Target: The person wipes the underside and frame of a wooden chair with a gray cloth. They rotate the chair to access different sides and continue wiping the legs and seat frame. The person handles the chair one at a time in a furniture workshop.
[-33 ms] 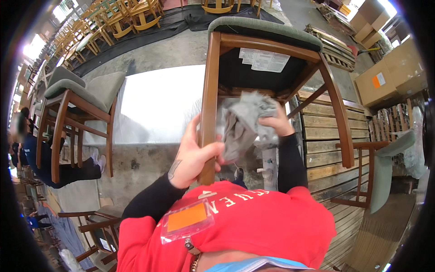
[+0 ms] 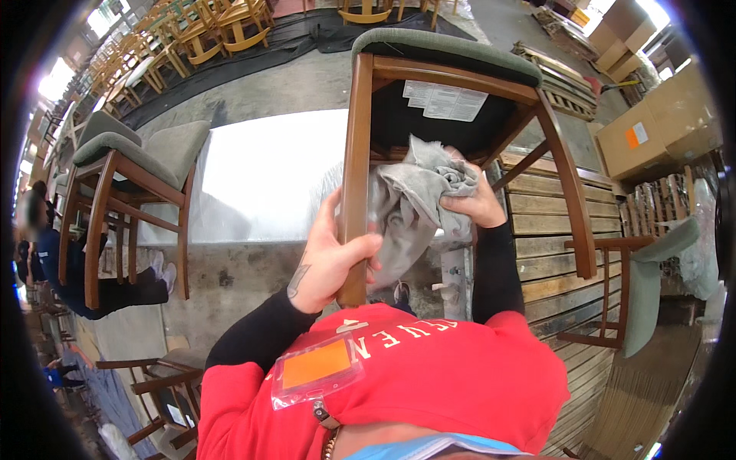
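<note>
A wooden chair (image 2: 357, 153) with brown legs and a green-grey padded seat (image 2: 452, 52) is tipped so that its dark underside with white labels faces me. My left hand (image 2: 331, 264) is wrapped around its near-left leg, close to the leg's end. Bunched in my right hand (image 2: 477, 201) is a grey cloth rag (image 2: 418, 192). It hangs under the seat, between the left leg and my right hand, and its lower part drapes down beside my left fingers. The rag hides part of the frame behind it.
A white-topped surface (image 2: 268, 176) lies behind the chair. Another upholstered chair (image 2: 138, 169) stands left, near a person in dark clothes (image 2: 61, 261). To the right are wooden pallets (image 2: 567, 222), cardboard boxes (image 2: 652, 130) and a tipped chair (image 2: 644, 299). Several chairs fill the far left.
My right hand has shifted slightly to the right with the rag. The rag, blurred before, now hangs lower and more spread out. My left hand keeps its hold on the leg.
</note>
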Demonstrator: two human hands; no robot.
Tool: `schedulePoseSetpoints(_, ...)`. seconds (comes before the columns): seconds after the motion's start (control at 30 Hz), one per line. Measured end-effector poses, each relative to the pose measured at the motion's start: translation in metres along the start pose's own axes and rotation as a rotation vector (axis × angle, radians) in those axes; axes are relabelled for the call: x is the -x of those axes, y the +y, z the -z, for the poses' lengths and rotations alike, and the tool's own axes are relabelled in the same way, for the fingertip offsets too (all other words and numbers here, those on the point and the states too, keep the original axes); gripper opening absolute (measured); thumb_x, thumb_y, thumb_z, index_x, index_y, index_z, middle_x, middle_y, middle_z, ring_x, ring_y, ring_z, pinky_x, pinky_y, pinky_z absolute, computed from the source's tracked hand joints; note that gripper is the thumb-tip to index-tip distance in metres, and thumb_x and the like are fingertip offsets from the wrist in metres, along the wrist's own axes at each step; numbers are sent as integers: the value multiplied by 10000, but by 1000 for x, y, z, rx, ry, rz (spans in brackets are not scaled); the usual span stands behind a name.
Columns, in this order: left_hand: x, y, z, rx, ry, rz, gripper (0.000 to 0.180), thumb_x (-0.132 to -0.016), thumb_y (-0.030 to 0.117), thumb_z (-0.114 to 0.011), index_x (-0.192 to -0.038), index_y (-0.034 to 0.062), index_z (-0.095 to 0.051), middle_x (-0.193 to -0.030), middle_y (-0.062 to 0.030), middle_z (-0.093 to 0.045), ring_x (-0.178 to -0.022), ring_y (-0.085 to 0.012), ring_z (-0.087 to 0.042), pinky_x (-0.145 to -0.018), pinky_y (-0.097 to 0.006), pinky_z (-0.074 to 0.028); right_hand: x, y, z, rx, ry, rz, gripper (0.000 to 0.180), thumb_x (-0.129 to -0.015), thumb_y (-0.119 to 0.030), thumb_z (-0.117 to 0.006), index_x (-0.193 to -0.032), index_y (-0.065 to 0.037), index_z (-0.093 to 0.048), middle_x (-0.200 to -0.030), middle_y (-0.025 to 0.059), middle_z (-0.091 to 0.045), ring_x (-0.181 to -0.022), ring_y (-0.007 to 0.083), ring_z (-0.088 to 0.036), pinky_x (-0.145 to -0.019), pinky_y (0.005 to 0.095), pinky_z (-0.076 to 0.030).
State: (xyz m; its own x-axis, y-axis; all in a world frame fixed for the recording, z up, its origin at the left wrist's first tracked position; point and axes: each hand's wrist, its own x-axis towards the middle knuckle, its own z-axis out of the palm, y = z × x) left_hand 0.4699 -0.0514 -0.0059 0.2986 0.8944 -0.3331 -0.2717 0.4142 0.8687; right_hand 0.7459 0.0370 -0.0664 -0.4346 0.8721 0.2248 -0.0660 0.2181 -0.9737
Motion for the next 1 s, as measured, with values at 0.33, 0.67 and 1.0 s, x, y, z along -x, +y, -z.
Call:
schedulePoseSetpoints(0.33,-20,-22,0,-33,-56,-177,858,-856,88,-723,-1551,-35,-235,-1391,-158,-502,-1184,-214,-556,-998,-339,-481,-171,-17,4,1265,228,489,451,-768,-248,-795,-1154,-47,-674,-1160,141,-658,-1132,357,-592,-1003,459,-470)
schedulePoseSetpoints(0.67,-22,-30,11,-198,304,-686,651,-1055,233,-467,-1603,3,-205,-1625,-170,-298,-1518,-266,-263,-1229,-379,-189,-112,-3,-113,737,310,644,406,-691,-227,-799,-1058,-79,-708,-1187,124,-615,-1098,373,-568,-967,480,-472)
schedulePoseSetpoints(1.0,-20,-14,-3,-429,229,-599,658,-1008,337,-468,-1563,10,-334,-1609,-173,-353,-1524,-283,-291,-1232,-463,-196,7,161,-109,-20,678,-50,428,-731,-7,-720,-1141,-12,-600,-1117,140,-590,-1108,274,-598,-966,384,-477)
